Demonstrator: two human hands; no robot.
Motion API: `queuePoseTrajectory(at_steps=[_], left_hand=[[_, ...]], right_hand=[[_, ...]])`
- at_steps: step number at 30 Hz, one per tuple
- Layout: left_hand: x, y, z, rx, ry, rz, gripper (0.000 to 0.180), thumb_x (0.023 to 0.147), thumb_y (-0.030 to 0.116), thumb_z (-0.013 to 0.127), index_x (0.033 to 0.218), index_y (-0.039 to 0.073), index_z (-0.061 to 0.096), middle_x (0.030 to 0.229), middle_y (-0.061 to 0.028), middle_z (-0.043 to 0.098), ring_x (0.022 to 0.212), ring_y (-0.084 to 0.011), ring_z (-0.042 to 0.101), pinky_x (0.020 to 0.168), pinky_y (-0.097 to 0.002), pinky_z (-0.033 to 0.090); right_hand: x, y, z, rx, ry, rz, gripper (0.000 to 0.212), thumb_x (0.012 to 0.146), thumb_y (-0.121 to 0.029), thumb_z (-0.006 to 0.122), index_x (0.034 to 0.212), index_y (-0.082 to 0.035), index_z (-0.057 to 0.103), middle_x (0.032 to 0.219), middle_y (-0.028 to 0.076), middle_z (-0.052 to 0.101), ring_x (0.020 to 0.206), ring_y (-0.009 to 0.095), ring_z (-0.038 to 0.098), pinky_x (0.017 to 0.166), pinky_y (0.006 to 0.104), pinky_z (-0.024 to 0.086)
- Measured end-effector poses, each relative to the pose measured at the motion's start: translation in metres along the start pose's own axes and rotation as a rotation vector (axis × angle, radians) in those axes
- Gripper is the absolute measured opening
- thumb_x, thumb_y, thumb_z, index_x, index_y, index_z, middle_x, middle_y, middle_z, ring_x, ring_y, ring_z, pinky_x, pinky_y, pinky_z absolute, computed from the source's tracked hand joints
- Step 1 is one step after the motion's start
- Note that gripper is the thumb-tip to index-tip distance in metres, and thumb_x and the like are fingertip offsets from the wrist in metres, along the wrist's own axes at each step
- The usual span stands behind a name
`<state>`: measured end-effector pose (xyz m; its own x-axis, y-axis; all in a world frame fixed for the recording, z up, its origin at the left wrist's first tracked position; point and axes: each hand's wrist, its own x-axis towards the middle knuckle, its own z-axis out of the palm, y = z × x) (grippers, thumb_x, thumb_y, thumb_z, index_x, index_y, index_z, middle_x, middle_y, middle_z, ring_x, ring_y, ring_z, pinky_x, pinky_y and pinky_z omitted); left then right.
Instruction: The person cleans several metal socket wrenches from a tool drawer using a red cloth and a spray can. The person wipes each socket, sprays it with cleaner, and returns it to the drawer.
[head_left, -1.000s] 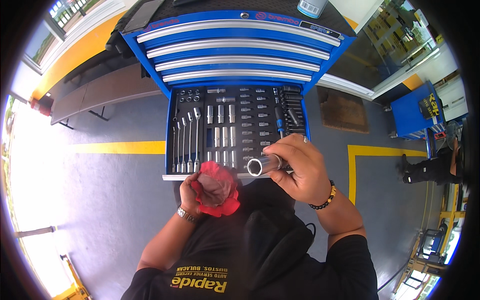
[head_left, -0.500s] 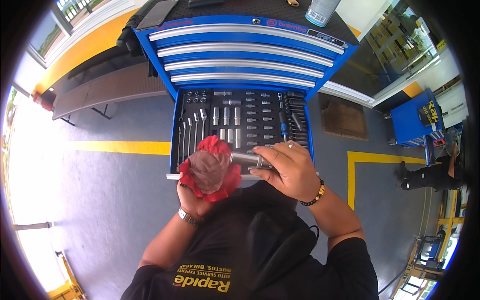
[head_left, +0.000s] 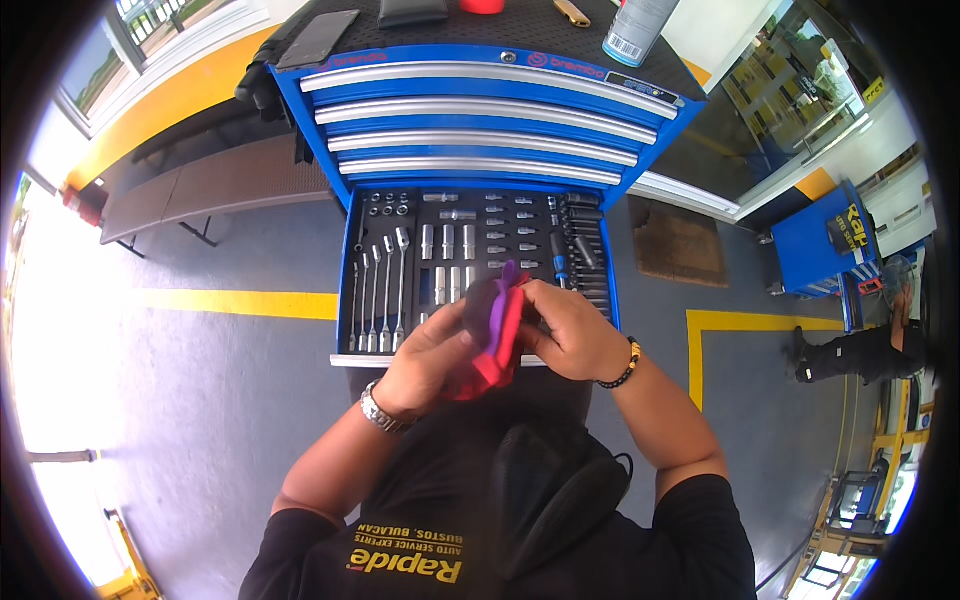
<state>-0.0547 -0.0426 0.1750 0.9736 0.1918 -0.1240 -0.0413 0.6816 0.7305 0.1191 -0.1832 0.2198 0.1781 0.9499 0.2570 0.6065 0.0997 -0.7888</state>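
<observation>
Since half a second ago the hands have come together; the red-and-purple cloth [head_left: 508, 325], then spread on the left palm, is now folded between them. Left hand [head_left: 425, 362]: curled, gripping its left side. Right hand [head_left: 572, 335]: fingers pinched narrow on its right edge. Large socket, earlier in the right hand: hidden, position cannot be told. Cloth held above front of open drawer [head_left: 350, 361]; wrenches [head_left: 402, 275] left, chrome sockets [head_left: 448, 242] mid, screwdriver [head_left: 559, 255] right.

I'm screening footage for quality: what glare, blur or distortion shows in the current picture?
Head view: glare washes out the far left; head view: the red cloth looks slightly blurred; head view: the bench curves with fisheye distortion, corners black.
</observation>
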Motion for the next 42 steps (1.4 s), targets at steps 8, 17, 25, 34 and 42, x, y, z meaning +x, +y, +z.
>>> queuePoseTrajectory(at_steps=[8, 17, 25, 34, 42], left_hand=[[-0.001, 0.002, 0.011, 1.397, 0.138, 0.509, 0.029, 0.092, 0.016, 0.069, 0.113, -0.002, 0.060, 0.104, -0.0161, 0.069, 0.090, -0.0276, 0.070, 0.075, -0.0333, 0.054], [-0.010, 0.007, 0.014, 0.601, 0.131, 0.139, 0.033, 0.099, 0.028, 0.052, 0.101, -0.004, 0.058, 0.066, -0.0121, 0.061, 0.058, -0.0234, 0.062, 0.052, -0.0319, 0.048], [-0.018, 0.009, 0.013, 0.004, -0.065, -0.105, 0.042, 0.102, 0.033, 0.051, 0.122, -0.004, 0.054, 0.083, -0.0112, 0.064, 0.071, -0.0160, 0.061, 0.066, -0.0302, 0.050], [-0.009, 0.006, 0.018, 0.178, -0.164, 0.069, 0.064, 0.098, 0.009, 0.054, 0.152, -0.004, 0.022, 0.132, -0.0112, 0.053, 0.121, -0.0186, 0.053, 0.105, -0.0359, 0.042], [-0.003, -0.029, -0.008, -0.113, -0.029, -0.033, 0.049, 0.103, 0.021, 0.054, 0.147, 0.004, 0.039, 0.134, -0.0115, 0.057, 0.119, -0.0205, 0.059, 0.100, -0.0356, 0.049]], right_hand=[[-0.014, 0.007, 0.026, 0.352, 0.235, 0.250, 0.017, 0.095, -0.010, 0.063, 0.107, 0.001, 0.056, 0.098, 0.013, 0.070, 0.085, 0.022, 0.070, 0.074, 0.0325, 0.054], [-0.021, -0.021, 0.013, 0.109, 0.108, 0.024, 0.023, 0.095, -0.017, 0.067, 0.111, -0.003, 0.059, 0.100, 0.013, 0.067, 0.085, 0.022, 0.068, 0.077, 0.0312, 0.052], [-0.015, -0.023, 0.003, 0.090, 0.032, -0.143, 0.038, 0.090, -0.010, 0.071, 0.125, -0.006, 0.058, 0.105, 0.012, 0.064, 0.083, 0.029, 0.064, 0.075, 0.0376, 0.051], [-0.007, -0.010, 0.008, -0.187, 0.075, -0.171, 0.046, 0.085, -0.010, 0.074, 0.130, -0.013, 0.065, 0.105, 0.010, 0.056, 0.086, 0.026, 0.062, 0.075, 0.0344, 0.053], [-0.013, 0.008, 0.017, -0.237, 0.022, -0.221, 0.049, 0.089, -0.022, 0.071, 0.136, -0.014, 0.059, 0.132, 0.018, 0.046, 0.105, 0.032, 0.060, 0.088, 0.0417, 0.052]])
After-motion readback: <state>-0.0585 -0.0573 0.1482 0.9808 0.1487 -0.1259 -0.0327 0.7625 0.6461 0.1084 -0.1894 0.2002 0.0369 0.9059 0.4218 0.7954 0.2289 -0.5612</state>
